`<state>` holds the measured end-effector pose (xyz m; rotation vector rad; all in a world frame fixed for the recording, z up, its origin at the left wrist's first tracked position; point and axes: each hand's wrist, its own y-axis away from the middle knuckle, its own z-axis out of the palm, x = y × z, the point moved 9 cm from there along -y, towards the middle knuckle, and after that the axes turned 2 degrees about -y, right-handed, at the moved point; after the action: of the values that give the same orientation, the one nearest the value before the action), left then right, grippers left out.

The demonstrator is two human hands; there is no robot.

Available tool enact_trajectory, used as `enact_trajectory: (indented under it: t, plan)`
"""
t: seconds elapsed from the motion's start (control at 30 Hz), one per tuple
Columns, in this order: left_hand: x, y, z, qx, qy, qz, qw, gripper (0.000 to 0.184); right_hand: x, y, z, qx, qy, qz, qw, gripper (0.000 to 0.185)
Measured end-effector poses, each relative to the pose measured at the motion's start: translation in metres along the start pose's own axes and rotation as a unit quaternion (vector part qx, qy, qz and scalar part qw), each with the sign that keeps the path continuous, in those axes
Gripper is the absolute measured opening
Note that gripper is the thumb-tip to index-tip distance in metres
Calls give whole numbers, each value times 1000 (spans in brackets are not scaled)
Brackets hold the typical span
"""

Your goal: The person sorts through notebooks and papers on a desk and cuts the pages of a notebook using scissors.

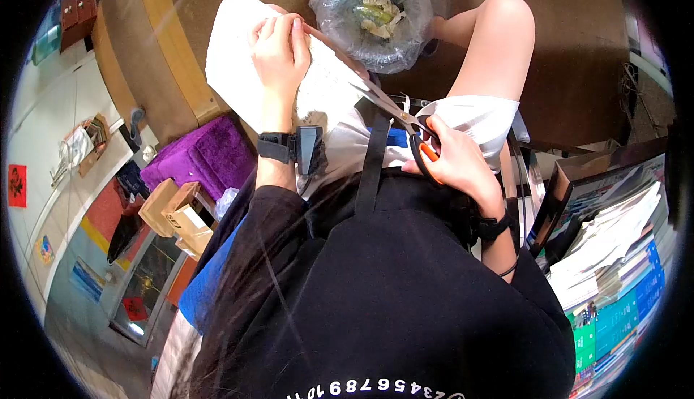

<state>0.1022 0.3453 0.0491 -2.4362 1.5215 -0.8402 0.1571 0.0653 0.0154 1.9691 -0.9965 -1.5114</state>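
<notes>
A white piece of cloth or similar sheet material [233, 59] lies over my lap and leg at the upper left. My left hand [283, 52] rests on it with its fingers bent and close together; whether they pinch the material is hard to see. In my right hand [457, 159] are scissors [409, 119] with black and orange handles. Their blades are slightly apart and point up and left, at the right edge of the white material.
Beyond my knees stands a bin lined with clear plastic [345, 19], with scraps inside. A purple furry box [199, 159] and cardboard boxes [186, 215] are at left. Papers [603, 243] and books [614, 319] are stacked at right.
</notes>
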Motion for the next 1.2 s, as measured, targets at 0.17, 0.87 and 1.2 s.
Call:
enact_trajectory:
  t: [0.17, 0.87, 1.2]
  plan:
    - [5, -3, 1, -14, -7, -11, 1000, 13, -9, -5, -7, -33, -3, 17, 999, 65]
    - [1, 0, 9, -42, -20, -11, 999, 8, -1, -28, 2, -53, -40, 1, 998, 60]
    - [0, -2, 14, -55, -32, -16, 998, 9, 2, -35, 13, -120, -166, -15, 979, 39]
